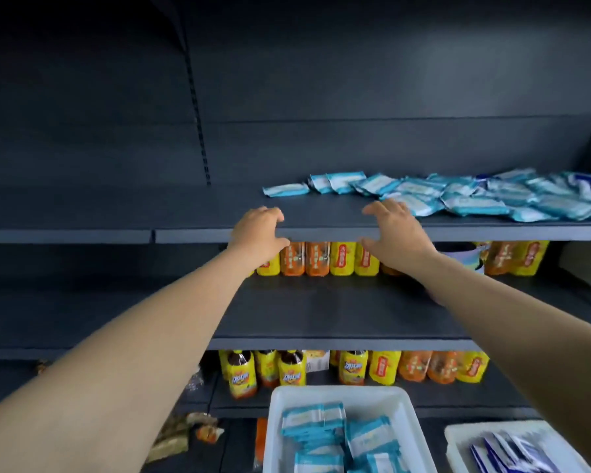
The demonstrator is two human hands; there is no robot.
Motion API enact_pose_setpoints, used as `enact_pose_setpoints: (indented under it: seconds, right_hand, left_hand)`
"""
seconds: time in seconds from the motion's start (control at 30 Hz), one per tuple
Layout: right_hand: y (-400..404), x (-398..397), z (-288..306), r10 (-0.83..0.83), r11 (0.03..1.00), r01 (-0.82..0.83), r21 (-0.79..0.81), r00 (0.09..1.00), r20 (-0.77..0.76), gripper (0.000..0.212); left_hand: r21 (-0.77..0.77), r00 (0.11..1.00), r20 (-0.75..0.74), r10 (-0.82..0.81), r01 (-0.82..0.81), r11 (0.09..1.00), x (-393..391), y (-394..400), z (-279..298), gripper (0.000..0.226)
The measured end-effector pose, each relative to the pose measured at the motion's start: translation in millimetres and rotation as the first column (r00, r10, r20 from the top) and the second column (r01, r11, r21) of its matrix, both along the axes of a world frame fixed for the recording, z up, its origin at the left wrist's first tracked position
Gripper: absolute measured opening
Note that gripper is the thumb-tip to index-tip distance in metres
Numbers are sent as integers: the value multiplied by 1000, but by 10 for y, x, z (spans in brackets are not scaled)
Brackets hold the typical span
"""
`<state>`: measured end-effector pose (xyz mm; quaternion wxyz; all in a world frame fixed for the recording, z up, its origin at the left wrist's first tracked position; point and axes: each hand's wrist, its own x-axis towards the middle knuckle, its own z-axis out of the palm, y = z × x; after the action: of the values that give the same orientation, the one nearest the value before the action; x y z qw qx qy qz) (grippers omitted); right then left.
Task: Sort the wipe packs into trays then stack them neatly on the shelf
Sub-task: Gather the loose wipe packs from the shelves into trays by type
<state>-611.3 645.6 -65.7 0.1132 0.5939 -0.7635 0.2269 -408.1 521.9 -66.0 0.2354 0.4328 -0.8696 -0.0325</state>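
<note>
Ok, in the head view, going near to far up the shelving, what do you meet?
White trays with wipe packs → lowest bottle row → middle bottle row → both hands, left and right, at the upper shelf's edge → loose wipe packs.

We see a dim, bluish scene: the dark grey metal shelving (321, 213) fades to black top left, a soft sheen upper right. Wide-angle bending curves the edges; everything looks slightly soft.
</note>
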Motion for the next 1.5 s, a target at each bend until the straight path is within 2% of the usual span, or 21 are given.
enact_pose_setpoints:
  seconds: [0.17,0.33,0.63,0.8,1.0,1.13,1.33,1.5]
  right_hand:
    - [-572,-308,300,7,1000,-6,17,1000,-15,53]
    - [-1185,-773,400,31,992,-34,120,999,21,51]
    - [-2234,-1527,245,-2,982,-26,187,989,149,49]
    - [-2761,-1825,220,-59,971,15,238,982,177,53]
    - [-3200,-2184,232,-169,943,108,315,970,173,64]
    - [-3309,-2325,179,-205,923,120,366,957,204,76]
    - [-3433,-2386,125,-207,919,74,388,927,313,78]
    - [-3536,-2331,130,-187,926,42,376,914,359,79]
  left_hand:
    - [-8,999,-21,41,-41,999,-226,-518,362,48]
    - [92,996,-3,92,-91,992,-464,-1135,422,47]
    - [302,990,-42,135,-116,946,-912,-2389,112,58]
    - [417,990,-74,119,-78,905,-1131,-3026,-58,71]
    - [586,985,-150,79,25,810,-1229,-3567,-259,78]
    - [593,995,-98,20,43,804,-1245,-3773,-282,64]
    - [666,991,-124,-53,122,736,-1301,-3911,-277,40]
    - [692,991,-105,-80,131,710,-1351,-3942,-241,40]
